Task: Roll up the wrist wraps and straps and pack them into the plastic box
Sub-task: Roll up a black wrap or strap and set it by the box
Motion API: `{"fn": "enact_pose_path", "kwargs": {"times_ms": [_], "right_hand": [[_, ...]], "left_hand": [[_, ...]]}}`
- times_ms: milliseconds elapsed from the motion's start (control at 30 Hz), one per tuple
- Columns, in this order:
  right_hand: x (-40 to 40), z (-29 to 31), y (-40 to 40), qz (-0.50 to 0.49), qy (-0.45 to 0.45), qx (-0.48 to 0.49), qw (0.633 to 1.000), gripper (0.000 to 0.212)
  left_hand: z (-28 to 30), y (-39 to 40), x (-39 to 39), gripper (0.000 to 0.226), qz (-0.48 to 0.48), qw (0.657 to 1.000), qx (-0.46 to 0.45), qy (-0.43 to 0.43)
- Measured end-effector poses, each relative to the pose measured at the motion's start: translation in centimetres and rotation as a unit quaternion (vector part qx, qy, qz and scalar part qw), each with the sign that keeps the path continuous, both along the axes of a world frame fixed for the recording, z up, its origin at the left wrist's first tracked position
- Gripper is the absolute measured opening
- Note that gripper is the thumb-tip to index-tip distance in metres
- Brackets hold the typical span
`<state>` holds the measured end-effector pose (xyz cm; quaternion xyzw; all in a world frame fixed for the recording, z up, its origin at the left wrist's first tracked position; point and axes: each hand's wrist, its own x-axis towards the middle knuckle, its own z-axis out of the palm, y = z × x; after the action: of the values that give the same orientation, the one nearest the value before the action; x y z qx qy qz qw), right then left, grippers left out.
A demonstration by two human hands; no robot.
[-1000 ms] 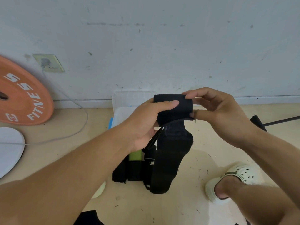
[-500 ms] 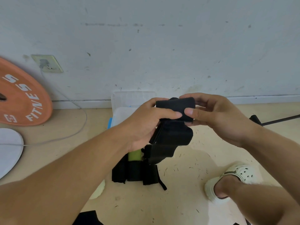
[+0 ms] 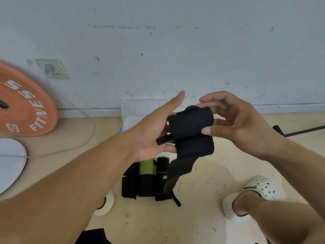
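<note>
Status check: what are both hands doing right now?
Right hand pinches black wrap, half rolled, tail hanging. Left hand open, fingers straight beside roll. Plastic box behind, unobstructed.

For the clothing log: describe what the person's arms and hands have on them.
Nothing: the left hand and right hand are bare, without gloves, rings or a watch, and both forearms show bare, with no sleeve in view.

Left hand flat-fingered; right hand curled, thumb pinching.
</note>
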<state>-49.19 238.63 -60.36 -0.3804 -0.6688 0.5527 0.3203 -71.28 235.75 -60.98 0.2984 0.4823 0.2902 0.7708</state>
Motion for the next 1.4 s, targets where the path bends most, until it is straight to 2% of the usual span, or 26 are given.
{"fn": "enact_pose_path", "kwargs": {"times_ms": [100,200,333,433,633,767,933,1200,1333,1400], "right_hand": [[0.1,-0.2,0.1,0.003,-0.003,0.008,1.0,0.063],[0.3,-0.1,0.0,0.001,-0.018,0.002,1.0,0.07],[0.4,0.6,-0.1,-0.007,-0.023,-0.046,0.999,0.071],[0.4,0.9,-0.1,-0.007,-0.076,-0.071,0.995,0.076],[0.4,0.8,-0.2,-0.013,-0.115,-0.052,0.992,0.073],[0.7,0.6,-0.1,0.016,-0.141,-0.048,0.989,0.073],[0.4,0.5,-0.3,0.036,-0.123,-0.042,0.991,0.067],[0.6,0.3,0.3,0.023,-0.147,0.004,0.989,0.057],[0.2,0.1,0.2,-0.043,-0.109,0.033,0.993,0.054],[-0.1,-0.2,-0.1,-0.069,-0.099,0.068,0.99,0.054]], "left_hand": [[0.0,-0.3,0.3,0.044,0.043,0.999,-0.02,-0.013],[0.0,-0.2,0.6,0.035,0.073,0.997,-0.014,-0.028],[0.1,0.0,0.8,0.034,0.074,0.997,0.025,-0.009],[-0.1,0.3,0.8,0.037,0.089,0.995,0.051,-0.002],[-0.5,0.1,0.6,0.054,0.072,0.992,0.098,0.021],[-0.7,-0.2,0.7,0.051,0.061,0.989,0.128,0.043],[-0.9,-0.5,1.0,0.047,0.053,0.979,0.175,0.092],[-0.6,-0.6,1.2,0.044,0.061,0.98,0.165,0.098],[-0.6,-0.6,1.4,0.056,0.107,0.982,0.141,0.066],[-0.4,-0.8,1.6,0.057,0.098,0.987,0.125,0.036]]}}
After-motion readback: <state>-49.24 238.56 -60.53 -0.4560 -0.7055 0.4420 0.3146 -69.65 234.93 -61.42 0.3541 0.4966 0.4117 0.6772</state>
